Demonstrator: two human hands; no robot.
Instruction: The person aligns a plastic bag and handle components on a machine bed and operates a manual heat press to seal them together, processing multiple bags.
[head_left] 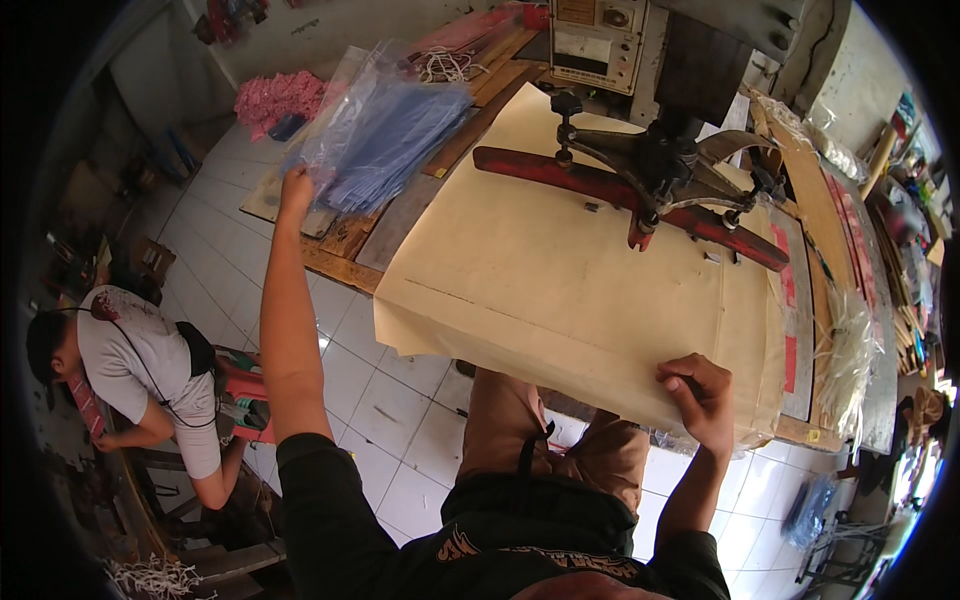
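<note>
- Left hand [296, 190] stretched far out to the left, fingers closing on the near edge of a clear plastic packet of blue-violet sheets [385, 130]; looks like a pinch grip, though the exact finger hold is too small to tell.
- Packet lying on the wooden bench top [345, 262], left of the broad tan paper sheet [560, 270] covering the work surface.
- Probably light, floppy and slick: film wrapper likely to sag and slide, so best taken at a corner or edge with a firm pinch.
- Right hand [700, 400] resting on the tan sheet's near edge, fingers curled over it, pressing it down.
- Red-armed press machine [640, 190] standing above the sheet, well apart from both hands.
- Another person [140, 375] crouching on the tiled floor at lower left.
</note>
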